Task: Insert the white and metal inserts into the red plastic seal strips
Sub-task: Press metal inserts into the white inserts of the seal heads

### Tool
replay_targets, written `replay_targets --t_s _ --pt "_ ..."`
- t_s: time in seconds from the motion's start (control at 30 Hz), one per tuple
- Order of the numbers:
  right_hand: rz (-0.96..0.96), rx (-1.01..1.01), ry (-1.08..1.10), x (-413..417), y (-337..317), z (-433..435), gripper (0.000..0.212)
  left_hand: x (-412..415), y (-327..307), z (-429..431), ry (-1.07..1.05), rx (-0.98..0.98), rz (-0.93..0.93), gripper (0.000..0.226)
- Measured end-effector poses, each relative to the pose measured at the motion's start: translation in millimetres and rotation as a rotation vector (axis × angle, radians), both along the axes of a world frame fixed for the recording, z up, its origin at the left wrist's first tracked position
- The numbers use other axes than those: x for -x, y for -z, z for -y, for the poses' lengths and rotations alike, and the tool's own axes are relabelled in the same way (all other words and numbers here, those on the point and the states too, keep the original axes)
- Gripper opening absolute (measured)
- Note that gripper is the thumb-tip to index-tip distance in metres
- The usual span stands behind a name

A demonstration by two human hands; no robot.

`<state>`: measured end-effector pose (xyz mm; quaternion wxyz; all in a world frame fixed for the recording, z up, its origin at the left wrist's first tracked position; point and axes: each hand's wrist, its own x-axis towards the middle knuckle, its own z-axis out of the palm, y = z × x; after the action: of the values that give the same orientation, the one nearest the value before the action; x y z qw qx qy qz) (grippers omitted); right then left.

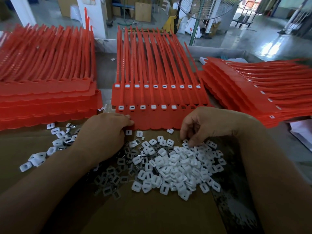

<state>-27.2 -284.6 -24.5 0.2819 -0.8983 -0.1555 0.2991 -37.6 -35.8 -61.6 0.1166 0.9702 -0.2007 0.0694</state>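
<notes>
A sheet of joined red seal strips [157, 115] lies in the middle of the table on a stack of the same. Its front row holds several white inserts [142, 107]; the sockets at the right end of that row are bare. My left hand [104, 134] rests on the sheet's near left corner, fingertips touching the red edge. A loose pile of white and metal inserts [177, 164] covers the cardboard in front. My right hand [202, 125] hovers over the pile's far edge, fingers curled down, fingertips among the inserts [190, 144]. Whether it pinches one is hidden.
A tall stack of red strips [45, 92] stands at the left, another fanned stack [253, 92] at the right. Scattered inserts [57, 142] lie left of my left hand. A brown cardboard sheet [152, 213] covers the near table. A standing fan [195, 22] is behind.
</notes>
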Motion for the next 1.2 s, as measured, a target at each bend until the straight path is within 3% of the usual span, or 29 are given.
replay_targets --t_s 0.37,0.6,0.97,1.2 --pt "0.064 -0.039 0.050 3.1 -4.4 1.9 0.010 -0.9 -0.2 -0.7 0.011 0.007 0.006 0.044" --pt "0.280 -0.325 0.327 -4.1 -1.7 -3.2 0.013 -2.7 -1.5 -0.2 0.011 0.000 0.000 0.043" --pt "0.631 -0.440 0.739 -18.9 13.2 12.3 0.019 -1.9 0.1 -0.8 0.022 -0.004 0.005 0.043" --pt "0.685 -0.388 0.695 -24.1 26.6 8.1 0.025 -3.5 1.4 -1.0 0.026 -0.015 0.000 0.046"
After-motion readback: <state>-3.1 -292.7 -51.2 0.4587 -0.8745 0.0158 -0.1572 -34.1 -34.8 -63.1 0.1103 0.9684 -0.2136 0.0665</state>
